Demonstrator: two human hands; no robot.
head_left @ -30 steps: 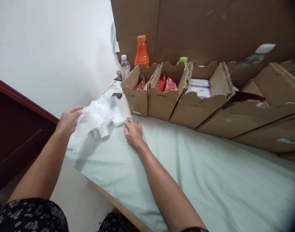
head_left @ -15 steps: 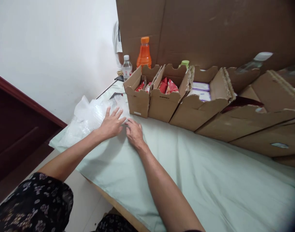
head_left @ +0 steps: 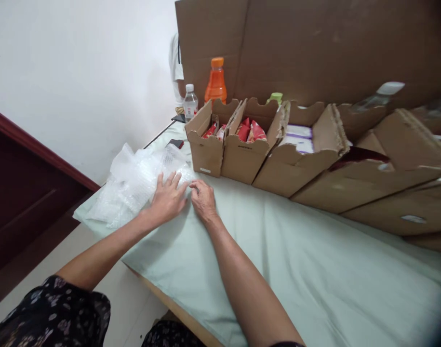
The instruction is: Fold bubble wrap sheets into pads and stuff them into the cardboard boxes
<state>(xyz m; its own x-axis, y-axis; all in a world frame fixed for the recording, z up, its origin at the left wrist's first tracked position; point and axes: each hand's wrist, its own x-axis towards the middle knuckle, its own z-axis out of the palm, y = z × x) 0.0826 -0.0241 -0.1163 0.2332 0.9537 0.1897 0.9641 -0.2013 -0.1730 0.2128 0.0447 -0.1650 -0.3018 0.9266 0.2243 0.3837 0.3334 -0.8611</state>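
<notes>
A crumpled pile of clear bubble wrap (head_left: 133,176) lies on the left end of the cloth-covered table. My left hand (head_left: 168,198) rests flat on its near right edge, fingers spread and holding nothing. Close beside it, my right hand (head_left: 205,201) has its thumb and index finger pinched together at the right corner of the wrap. The fingertips of both hands are nearly touching. Behind the wrap lies a dark flat object (head_left: 176,143) with a red edge.
Cardboard bins (head_left: 206,155) stand in a row along the back, holding red packets (head_left: 255,131) and white-purple packs (head_left: 300,137). A water bottle (head_left: 190,102) and an orange bottle (head_left: 216,84) stand behind. A person's white sleeve (head_left: 176,62) shows beyond the cardboard panel (head_left: 296,43).
My left hand has come down and slightly toward me onto the wrap, which now lies flatter. My right fingers have closed at its corner. More of the dark flat object shows.
</notes>
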